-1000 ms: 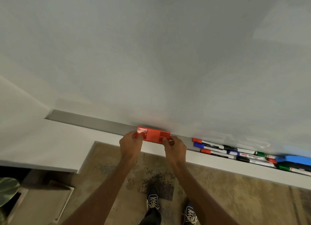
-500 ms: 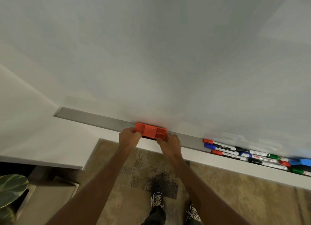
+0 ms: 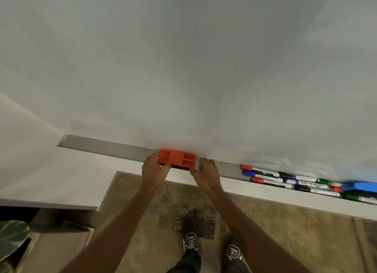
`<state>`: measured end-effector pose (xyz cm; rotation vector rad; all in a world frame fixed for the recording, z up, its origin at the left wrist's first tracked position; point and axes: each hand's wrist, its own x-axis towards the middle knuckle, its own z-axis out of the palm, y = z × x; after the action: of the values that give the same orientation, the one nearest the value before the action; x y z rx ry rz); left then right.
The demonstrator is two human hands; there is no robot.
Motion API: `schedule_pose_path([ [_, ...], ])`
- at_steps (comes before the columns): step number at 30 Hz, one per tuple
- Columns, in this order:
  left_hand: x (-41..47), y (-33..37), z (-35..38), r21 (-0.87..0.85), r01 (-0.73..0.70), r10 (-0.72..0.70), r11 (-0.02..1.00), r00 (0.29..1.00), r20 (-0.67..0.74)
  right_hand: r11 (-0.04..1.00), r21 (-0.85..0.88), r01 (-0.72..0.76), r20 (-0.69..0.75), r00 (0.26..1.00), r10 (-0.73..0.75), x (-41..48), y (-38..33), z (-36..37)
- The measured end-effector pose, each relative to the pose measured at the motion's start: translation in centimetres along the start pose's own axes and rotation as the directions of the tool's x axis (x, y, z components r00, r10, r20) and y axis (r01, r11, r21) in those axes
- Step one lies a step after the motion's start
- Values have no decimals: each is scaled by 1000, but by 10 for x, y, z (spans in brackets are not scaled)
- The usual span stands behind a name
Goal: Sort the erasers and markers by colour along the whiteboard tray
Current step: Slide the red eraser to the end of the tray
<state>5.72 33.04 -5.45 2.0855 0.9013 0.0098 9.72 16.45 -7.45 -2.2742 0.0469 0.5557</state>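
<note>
A grey tray runs under the whiteboard, above a worn rug. The red eraser sits mid-tray; the left hand pinches its end, while the right hand rests loose beside it. Markers are clustered to the right.

Below us lies a mottled tan rug with a dark patch near its middle. We see two dark sneakers with white laces standing on it. At the near left corner a green leaf shows, beneath a white ledge.
</note>
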Motion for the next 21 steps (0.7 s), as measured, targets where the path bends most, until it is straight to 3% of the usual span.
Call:
schedule_pose_path([
  [12, -72, 46, 74, -53, -358, 362, 932, 925, 113, 976, -119, 181, -227, 952, -204, -27, 69, -84],
  [21, -141, 105, 164, -161, -385, 413, 909, 886, 211, 977, -106, 186, -364, 907, -212, -51, 156, -180],
])
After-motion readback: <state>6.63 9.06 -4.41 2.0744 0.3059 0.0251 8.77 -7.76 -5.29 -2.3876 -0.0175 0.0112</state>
